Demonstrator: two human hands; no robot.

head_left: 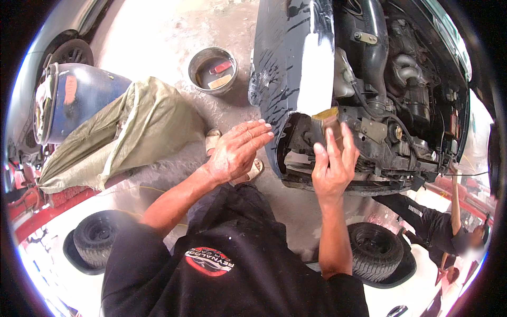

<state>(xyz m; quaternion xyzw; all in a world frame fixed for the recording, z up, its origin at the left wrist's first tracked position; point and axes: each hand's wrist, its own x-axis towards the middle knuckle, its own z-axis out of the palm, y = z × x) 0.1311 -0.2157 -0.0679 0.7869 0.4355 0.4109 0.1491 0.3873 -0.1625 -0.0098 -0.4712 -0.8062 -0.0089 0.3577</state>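
Observation:
The black car fender (pixel 277 68), wet with streaks and drips, stands in front of me, with strong white glare along its top. My right hand (pixel 335 164) holds a small brown-and-yellow sanding block (pixel 325 117) at its fingertips, by the inner edge of the fender near the front of the engine bay. Its face is partly hidden by the fingers. My left hand (pixel 237 150) hovers left of the fender with nothing in it, fingers stretched out side by side, apart from the panel.
The uncovered engine bay (pixel 406 79) lies right of the fender. A bucket (pixel 213 71) holding a red piece and a tan block stands on the floor. At left are a blue drum (pixel 90 100) and draped olive cloth (pixel 142 121). Another person (pixel 438 227) is at far right.

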